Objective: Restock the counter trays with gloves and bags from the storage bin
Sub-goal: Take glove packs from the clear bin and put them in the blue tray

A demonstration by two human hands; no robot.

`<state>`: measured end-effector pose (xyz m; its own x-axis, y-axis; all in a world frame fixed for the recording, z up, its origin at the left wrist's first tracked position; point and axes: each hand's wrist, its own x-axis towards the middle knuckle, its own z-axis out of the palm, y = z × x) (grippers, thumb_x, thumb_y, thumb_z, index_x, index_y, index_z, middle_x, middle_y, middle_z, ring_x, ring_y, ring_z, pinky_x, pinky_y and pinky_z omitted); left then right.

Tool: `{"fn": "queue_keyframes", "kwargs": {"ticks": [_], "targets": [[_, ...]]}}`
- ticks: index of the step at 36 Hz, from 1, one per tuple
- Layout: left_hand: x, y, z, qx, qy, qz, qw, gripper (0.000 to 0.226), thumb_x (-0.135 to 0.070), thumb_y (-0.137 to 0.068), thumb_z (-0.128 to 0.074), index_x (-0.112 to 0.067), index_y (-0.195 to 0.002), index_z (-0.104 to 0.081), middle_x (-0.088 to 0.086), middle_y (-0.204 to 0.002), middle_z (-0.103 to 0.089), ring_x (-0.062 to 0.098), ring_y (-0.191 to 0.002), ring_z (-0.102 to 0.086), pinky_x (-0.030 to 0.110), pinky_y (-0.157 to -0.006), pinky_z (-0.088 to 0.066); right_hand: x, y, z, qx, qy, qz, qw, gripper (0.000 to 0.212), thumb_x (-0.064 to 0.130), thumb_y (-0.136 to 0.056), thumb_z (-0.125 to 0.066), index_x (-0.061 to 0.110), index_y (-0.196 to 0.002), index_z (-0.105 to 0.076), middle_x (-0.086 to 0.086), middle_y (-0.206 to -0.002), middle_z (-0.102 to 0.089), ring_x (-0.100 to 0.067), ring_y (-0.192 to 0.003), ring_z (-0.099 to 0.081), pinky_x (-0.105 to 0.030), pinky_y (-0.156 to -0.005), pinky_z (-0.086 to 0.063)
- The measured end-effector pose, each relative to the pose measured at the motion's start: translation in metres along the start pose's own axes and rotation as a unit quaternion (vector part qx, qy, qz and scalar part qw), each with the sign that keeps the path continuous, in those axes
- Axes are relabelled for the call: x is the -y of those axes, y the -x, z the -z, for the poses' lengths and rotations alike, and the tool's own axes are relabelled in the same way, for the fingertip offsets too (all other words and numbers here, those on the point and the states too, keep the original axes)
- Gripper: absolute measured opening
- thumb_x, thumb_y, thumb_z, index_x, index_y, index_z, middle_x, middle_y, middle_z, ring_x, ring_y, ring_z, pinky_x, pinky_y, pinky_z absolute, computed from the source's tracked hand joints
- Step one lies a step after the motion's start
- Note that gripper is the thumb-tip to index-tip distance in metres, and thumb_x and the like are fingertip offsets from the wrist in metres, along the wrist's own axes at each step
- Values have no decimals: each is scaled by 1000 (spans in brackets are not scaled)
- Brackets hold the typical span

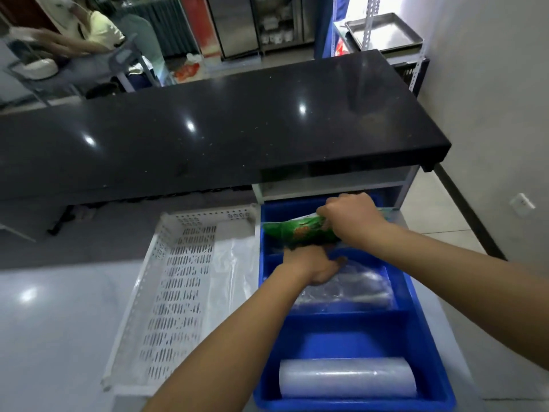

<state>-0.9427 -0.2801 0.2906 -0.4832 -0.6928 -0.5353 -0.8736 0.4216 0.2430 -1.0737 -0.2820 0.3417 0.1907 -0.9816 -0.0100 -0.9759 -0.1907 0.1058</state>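
Both your arms reach forward over the blue tray (427, 331) on the right. Your right hand (352, 217) is curled knuckles-up, gripping the green packet (292, 230) above the tray's far compartment. Your left hand (312, 264) sits just below it, fingers curled under the packet's near edge, over the clear bags (350, 288) in the middle compartment. A plastic roll (347, 377) lies in the near compartment. The white perforated tray (178, 281) stands just left, touching the blue one.
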Motion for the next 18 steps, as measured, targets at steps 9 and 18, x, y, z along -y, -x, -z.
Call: {"fn": "queue_keyframes", "kwargs": {"ticks": [9,18], "targets": [[11,25,-7,-67,-29,-46,996,64,-62,-95,-34,-34,-152,-24,3,-153,-40,31,-136,-38,53,-113,-25,-1,-9,6,24,-13,20,999,22,20,-90,-55,28,-107,-67,0,-101,-69,-27,-92,-63,-33,-65,-33],[26,48,9,-222,127,-82,963,50,-33,-94,-54,-26,-143,-47,-4,-143,-51,17,-128,-49,39,-103,-46,-8,-17,10,46,-60,1,997,43,5,-90,-49,28,-124,-61,-4,-111,-70,-30,-96,-64,-36,-70,-41]]}}
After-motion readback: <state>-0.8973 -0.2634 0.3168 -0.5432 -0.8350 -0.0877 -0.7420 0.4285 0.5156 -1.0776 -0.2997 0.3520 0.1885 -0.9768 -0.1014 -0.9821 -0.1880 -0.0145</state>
